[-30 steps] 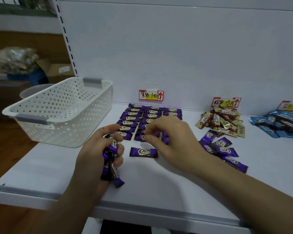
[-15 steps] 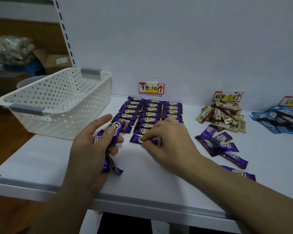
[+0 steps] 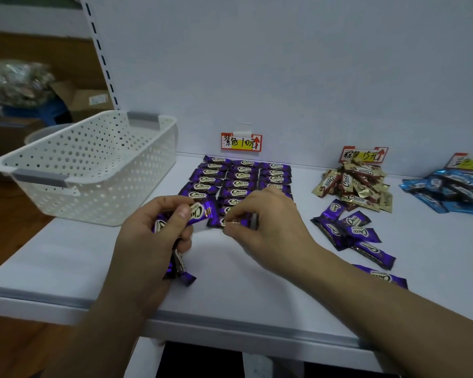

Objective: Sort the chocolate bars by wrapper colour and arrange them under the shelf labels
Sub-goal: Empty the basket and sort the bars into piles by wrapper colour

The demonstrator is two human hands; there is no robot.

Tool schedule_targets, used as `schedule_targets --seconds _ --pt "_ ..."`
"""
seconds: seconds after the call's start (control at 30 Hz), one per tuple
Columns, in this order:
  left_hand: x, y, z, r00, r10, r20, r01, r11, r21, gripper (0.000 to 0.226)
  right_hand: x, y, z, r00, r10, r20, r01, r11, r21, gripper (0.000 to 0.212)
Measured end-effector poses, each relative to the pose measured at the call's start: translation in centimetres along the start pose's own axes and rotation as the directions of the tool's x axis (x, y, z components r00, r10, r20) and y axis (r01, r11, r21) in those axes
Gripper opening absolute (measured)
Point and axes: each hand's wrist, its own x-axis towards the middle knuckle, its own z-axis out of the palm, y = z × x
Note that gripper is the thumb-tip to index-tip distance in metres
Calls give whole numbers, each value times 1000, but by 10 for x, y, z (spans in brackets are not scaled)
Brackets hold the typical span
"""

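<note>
left hand (image 3: 153, 241): we grip a bundle of purple bars (image 3: 202, 212), thumb on the top one
right hand (image 3: 268, 222): we pinch one purple bar (image 3: 218, 222) at the front of the purple grid (image 3: 241, 184), under the purple label (image 3: 241, 142)
risk 1: our right hand overhangs the grid; a drag could skew the rows
risk 2: bundle grip looks loose; lower bars could slip off the shelf (image 3: 230, 290)
risk 3: loose purple bars (image 3: 350, 230) lie near the gold pile (image 3: 355, 186); could mix
surface: white, smooth; white basket (image 3: 93, 170) left, blue pile (image 3: 453, 192) right
room: white back panel (image 3: 284, 77); cardboard box (image 3: 85, 99), wooden floor (image 3: 11, 236) beyond
</note>
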Motion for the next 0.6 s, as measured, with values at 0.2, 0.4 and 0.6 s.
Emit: schedule_targets --seconds 0.2,0.4,0.6 --pt "-5 5 4 994 81 73 -85 995 54 13 3 -20 -13 994 -6 106 -49 858 511 25" --pt "-1 11 1 998 -12 -67 -2 980 -199 14 15 -28 -24 996 0 92 -57 779 624 17" --pt "-11 26 -13 893 447 -61 -442 894 76 16 39 -30 -17 973 -19 229 -93 878 470 30"
